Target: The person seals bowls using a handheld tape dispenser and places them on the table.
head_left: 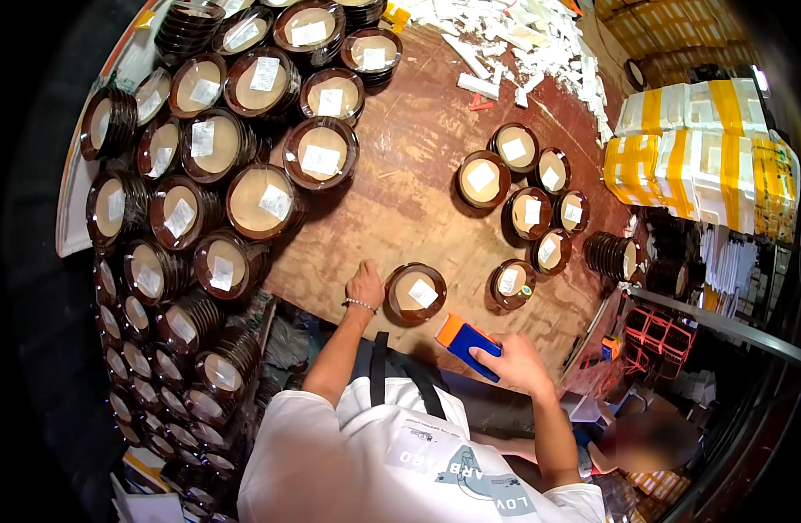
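Note:
My left hand (364, 286), with a bracelet at the wrist, is curled on the wooden table near its front edge; what its fingers hold, if anything, is hidden. Just right of it sits a round brown lidded dish (415, 294) with a white label, apart from the hand. My right hand (511, 361) grips a blue and orange handheld device (472, 349), thumb on top and the orange end pointing toward the dish. A smaller brown dish (511, 284) with a white label and a small round sticker stands beyond that hand.
Tall stacks of labelled brown dishes (216, 144) crowd the left side. Several more dishes (531, 212) stand at the right of the table (374, 209). White foam scraps (540, 44) cover the back. Taped foam boxes (697, 157) and a person (649, 440) are at the right.

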`<state>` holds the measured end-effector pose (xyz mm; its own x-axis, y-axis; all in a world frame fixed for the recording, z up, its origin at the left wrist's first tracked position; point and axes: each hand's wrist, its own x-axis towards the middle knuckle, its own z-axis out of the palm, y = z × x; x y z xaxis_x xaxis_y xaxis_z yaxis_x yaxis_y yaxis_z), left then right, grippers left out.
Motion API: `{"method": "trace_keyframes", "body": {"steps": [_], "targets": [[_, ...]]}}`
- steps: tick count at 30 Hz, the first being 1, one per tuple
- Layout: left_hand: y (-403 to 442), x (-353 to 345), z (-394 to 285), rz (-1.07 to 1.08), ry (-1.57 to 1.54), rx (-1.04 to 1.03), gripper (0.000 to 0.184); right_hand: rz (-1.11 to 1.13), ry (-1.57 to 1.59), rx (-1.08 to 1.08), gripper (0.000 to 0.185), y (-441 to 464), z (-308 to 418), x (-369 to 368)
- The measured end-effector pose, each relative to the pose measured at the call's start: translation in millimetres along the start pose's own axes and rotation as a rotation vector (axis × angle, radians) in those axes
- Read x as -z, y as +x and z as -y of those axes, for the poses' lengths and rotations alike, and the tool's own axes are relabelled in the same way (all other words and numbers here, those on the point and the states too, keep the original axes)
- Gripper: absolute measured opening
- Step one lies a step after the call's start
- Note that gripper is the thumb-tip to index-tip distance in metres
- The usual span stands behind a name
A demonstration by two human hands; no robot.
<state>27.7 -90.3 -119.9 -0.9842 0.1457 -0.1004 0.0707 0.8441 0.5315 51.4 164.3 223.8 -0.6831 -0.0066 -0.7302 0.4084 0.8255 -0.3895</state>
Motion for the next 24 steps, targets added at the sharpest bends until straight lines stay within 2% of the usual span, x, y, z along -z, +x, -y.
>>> {"method": "trace_keyframes", "body": {"steps": [1,5,7,8,9,11,16,18,19,21,23,24], "targets": [[-0.5,2.7,-3.5,0.008,0.039,0.114,0.023,0.002,-0.002,0.002,0.046,0.0,-1.4,0.8],[-7.7,13.3,-8.7,0.101,-0.136,0.198,0.024,0.064,0.008,-0.033,0.045,3.1,-11.1,-1.2],[-21.5,-0.8,-3.8,0.181,-0.875,0.433,0.041,0.051,0.013,-0.015,0.045,5.0,-16.0,-3.3],[-35.8,-41.0,10.8,0.258,-1.308,0.556,0.055,0.055,0.021,-0.009,0.045,6.0,-16.7,-3.4],[-42.8,-41.0,8.9,0.258,-1.302,0.552,0.055,0.061,0.031,-0.001,0.044,6.7,-18.6,-3.9],[-49.4,-38.0,2.5,0.259,-1.481,0.357,0.06,0.049,0.11,0.016,0.045,9.5,-26.9,-7.0],[-38.0,-25.0,-23.5,0.208,-1.186,0.277,0.059,-0.025,0.243,0.064,0.045,20.0,-47.1,-10.7],[-35.4,-24.2,-42.9,0.161,-0.74,0.685,0.046,-0.004,0.213,0.054,0.046,27.1,-55.1,-10.1],[-33.7,-20.8,-48.7,0.16,-0.731,0.674,0.046,0.021,0.171,0.043,0.046,31.8,-61.0,-10.3],[-33.7,-19.3,-56.9,0.055,-0.911,0.724,0.038,0.017,0.199,0.045,0.046,40.6,-77.9,-14.5],[-33.2,-12.0,-56.4,0.062,-0.906,0.7,0.036,0.012,0.233,0.036,0.045,44.8,-99.7,-22.4],[-32.0,-11.7,-49.0,0.102,-0.906,0.707,0.032,-0.005,0.234,0.124,0.046,44.8,-112.9,-25.7]]}}
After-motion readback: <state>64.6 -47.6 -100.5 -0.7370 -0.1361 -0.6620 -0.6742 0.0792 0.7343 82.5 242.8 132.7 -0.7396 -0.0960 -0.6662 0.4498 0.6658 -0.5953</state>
